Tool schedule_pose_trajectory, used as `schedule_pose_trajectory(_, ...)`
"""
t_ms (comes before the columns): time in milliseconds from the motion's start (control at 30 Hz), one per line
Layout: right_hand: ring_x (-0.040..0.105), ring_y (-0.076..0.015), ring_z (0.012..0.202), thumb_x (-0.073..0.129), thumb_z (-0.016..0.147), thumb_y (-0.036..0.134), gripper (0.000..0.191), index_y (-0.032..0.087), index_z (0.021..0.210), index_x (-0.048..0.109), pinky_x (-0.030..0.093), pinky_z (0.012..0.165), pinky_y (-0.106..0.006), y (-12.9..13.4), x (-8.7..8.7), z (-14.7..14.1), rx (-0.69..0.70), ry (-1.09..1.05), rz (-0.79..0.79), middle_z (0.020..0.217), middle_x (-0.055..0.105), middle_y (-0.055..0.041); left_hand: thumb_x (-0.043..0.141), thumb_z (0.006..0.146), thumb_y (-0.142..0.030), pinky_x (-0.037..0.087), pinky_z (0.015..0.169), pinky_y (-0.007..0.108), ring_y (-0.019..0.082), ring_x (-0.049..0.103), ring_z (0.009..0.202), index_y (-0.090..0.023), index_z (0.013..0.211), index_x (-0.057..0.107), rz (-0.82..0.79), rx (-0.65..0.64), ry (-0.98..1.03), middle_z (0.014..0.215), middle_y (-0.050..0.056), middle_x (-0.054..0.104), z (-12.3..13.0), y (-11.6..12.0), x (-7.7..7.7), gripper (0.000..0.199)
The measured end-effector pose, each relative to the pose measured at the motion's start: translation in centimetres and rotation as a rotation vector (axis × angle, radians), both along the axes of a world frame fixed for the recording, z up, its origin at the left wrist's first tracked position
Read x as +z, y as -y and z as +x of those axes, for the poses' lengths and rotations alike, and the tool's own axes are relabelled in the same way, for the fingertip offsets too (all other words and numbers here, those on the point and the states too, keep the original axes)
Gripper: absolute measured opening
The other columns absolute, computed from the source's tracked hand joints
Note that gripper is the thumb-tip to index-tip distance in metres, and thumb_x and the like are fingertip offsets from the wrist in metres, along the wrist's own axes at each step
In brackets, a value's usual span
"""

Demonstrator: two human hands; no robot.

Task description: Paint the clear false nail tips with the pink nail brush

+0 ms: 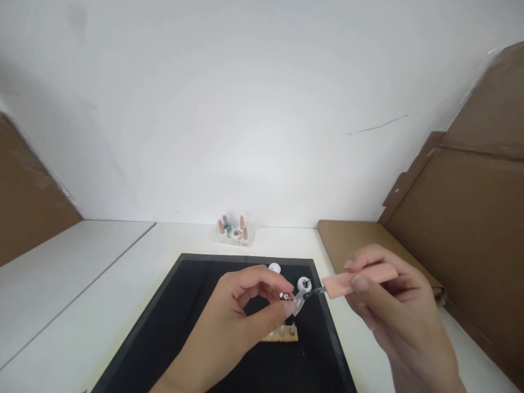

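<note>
My left hand [241,319] pinches a small holder with silver balls [284,296] between thumb and forefinger. A translucent false nail tip [299,303] extends from these fingers to the right. My right hand [401,305] grips the pink handle of a nail polish brush [360,280]. Its dark bristle end reaches the nail tip, seemingly touching it. Under my left hand lies a tan strip [278,337] with several small upright pieces on it, partly hidden by my thumb. Just behind the nail tip stands a small white round pot [304,284] with dark bits in it.
A white round lid [274,268] lies on the black mat [196,289] behind my left hand. Against the wall stands a clear tray [229,242] with several polish bottles. Cardboard sheets [347,240] border the white table [106,256] on the right.
</note>
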State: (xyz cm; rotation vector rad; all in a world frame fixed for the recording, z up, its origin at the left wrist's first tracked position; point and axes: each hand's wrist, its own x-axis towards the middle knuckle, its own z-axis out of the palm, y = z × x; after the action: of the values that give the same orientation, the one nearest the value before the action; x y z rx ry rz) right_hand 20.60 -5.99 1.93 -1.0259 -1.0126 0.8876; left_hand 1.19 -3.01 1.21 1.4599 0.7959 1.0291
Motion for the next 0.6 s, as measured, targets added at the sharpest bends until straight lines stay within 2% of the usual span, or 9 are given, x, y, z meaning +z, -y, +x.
schedule_pose_trajectory(167,0.042,-0.0085,0.038,0.082,0.074,0.046,0.024,0.026,0.080,0.071,0.032,0.035,-0.021,-0.2,-0.4,0.5,-0.021,0.027,0.107,0.048,0.049,0.0062,0.075,0.083,-0.021,0.045,0.063,0.021,0.011,0.055,0.066,-0.021,0.079,0.077,-0.045,-0.033,0.017,0.069,-0.003,0.063,-0.4,-0.2,-0.2,0.003)
schedule_pose_trajectory(300,0.046,-0.0093,0.043,0.079,0.081,0.038,0.011,0.028,0.083,0.075,0.036,0.038,-0.023,-0.7,-0.3,0.4,0.009,0.175,0.411,0.062,0.063,0.0012,0.077,0.081,-0.023,0.044,0.062,0.021,0.011,0.054,0.064,-0.021,0.078,0.078,-0.115,-0.061,0.030,0.066,-0.002,0.064,-0.6,-0.7,0.1,0.003)
schedule_pose_trajectory(367,0.049,-0.0121,0.050,0.076,0.084,0.036,0.008,0.028,0.084,0.075,0.040,0.044,-0.025,-0.7,-0.1,0.3,0.030,0.235,0.502,0.063,0.064,0.0000,0.079,0.079,-0.025,0.045,0.063,0.021,0.011,0.057,0.065,-0.022,0.078,0.080,-0.146,-0.071,0.062,0.068,-0.001,0.068,-0.6,-1.0,0.3,0.003)
schedule_pose_trajectory(467,0.053,-0.0150,0.058,0.073,0.086,0.035,0.006,0.029,0.088,0.074,0.043,0.050,-0.026,-0.5,0.2,0.1,0.038,0.301,0.533,0.059,0.061,0.0011,0.082,0.077,-0.027,0.048,0.063,0.020,0.012,0.062,0.067,-0.023,0.078,0.081,-0.192,-0.094,0.124,0.070,-0.001,0.073,-0.7,-1.3,0.5,0.004)
schedule_pose_trajectory(600,0.055,-0.0144,0.061,0.073,0.087,0.031,0.006,0.030,0.094,0.074,0.046,0.053,-0.027,-0.4,0.4,0.1,0.060,0.383,0.578,0.066,0.064,0.0010,0.083,0.078,-0.027,0.049,0.063,0.016,0.009,0.065,0.067,-0.025,0.079,0.082,-0.226,-0.131,0.183,0.069,-0.002,0.076,-0.7,-1.4,0.6,0.003)
